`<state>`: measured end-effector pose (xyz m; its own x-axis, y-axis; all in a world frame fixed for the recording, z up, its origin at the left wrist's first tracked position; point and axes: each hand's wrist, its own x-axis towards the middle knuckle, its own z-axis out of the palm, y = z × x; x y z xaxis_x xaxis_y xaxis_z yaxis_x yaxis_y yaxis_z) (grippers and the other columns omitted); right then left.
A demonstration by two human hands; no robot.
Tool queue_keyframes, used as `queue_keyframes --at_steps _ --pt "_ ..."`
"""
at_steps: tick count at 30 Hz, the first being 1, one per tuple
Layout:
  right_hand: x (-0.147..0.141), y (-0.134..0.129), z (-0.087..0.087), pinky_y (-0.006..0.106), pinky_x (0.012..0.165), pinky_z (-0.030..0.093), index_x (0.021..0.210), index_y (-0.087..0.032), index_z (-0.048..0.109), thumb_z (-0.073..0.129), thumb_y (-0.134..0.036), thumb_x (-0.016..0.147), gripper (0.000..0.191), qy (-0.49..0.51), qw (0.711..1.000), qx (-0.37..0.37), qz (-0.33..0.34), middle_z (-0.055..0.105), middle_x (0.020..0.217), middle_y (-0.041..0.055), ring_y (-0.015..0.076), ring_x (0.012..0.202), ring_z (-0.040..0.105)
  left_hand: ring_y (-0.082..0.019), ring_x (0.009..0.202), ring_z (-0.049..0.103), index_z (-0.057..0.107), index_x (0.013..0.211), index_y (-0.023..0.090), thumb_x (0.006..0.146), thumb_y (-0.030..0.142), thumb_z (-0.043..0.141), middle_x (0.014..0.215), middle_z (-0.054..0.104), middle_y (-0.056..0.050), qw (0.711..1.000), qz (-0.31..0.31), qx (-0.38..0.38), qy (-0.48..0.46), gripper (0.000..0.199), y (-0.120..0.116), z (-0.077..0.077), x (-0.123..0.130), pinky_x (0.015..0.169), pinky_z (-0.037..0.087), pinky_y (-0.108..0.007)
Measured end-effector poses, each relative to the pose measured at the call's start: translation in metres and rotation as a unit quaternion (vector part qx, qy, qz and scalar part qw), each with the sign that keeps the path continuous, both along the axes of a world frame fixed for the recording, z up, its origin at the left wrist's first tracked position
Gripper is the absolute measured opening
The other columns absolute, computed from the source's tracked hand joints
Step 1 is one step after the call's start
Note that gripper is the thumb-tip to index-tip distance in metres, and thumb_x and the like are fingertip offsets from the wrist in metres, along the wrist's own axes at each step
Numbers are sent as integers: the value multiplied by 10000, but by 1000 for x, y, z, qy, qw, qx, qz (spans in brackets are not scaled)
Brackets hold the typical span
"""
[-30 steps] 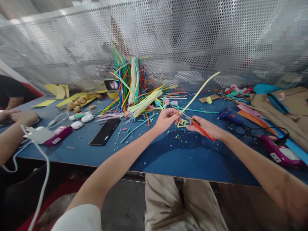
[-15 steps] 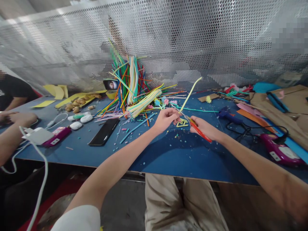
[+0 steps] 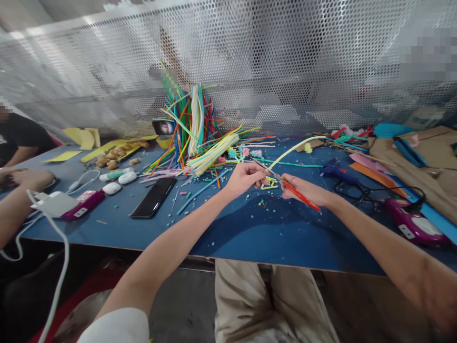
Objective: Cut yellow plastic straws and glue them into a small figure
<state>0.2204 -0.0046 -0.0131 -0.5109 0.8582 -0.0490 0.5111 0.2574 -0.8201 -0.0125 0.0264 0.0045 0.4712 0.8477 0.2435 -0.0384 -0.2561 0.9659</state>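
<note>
A blue table [image 3: 246, 233] before a perforated metal screen [image 3: 303, 57], two hands meeting over it.
The left hand [image 3: 244, 181] pinches a pale-yellow stem [image 3: 296, 148] that arcs off rightward beyond its fingertips; the right hand [image 3: 305, 189] is wrapped round red-handled scissors [image 3: 302, 195], blades beside those fingertips. Short yellow pieces [image 3: 269, 186] lie near the fingers, a phone [image 3: 153, 198] well left, a glue gun [image 3: 339, 174] to the right.

phone [image 3: 153, 198] left of scissors [image 3: 303, 196], pipe cleaners [image 3: 213, 155] on table [image 3: 246, 236] behind them, glue gun [image 3: 339, 174] right of scissors
</note>
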Motion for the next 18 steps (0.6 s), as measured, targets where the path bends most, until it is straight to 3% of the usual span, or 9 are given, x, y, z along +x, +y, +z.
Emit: queue_keyframes --at_steps 5,13,18 --pt "-4 -4 -1 281 513 346 782 -239 368 501 -357 852 191 0 999 -40 -29 462 596 -56 119 486 375 -65 462 523 721 797 112 765 297 693 619 679 -33 1000 17 -3 17 190 3 -1 -1 472 428 -191" --pt "-11 2 -9 273 539 358 760 -235 390 564 -335 793 204 -102 984 86 -115 572 665 -14 149 558 530 -70 483 525 682 754 116 770 258 650 643 686 -36 998 41 8 40 146 9 -6 -1 489 440 -191" --pt "-9 12 -13 275 539 355 784 -229 435 592 -380 768 218 -65 981 85 -162 588 682 -5 156 573 526 -110 600 596 691 888 124 831 428 648 826 737 -85 998 42 14 46 312 13 -11 0 598 498 -232"
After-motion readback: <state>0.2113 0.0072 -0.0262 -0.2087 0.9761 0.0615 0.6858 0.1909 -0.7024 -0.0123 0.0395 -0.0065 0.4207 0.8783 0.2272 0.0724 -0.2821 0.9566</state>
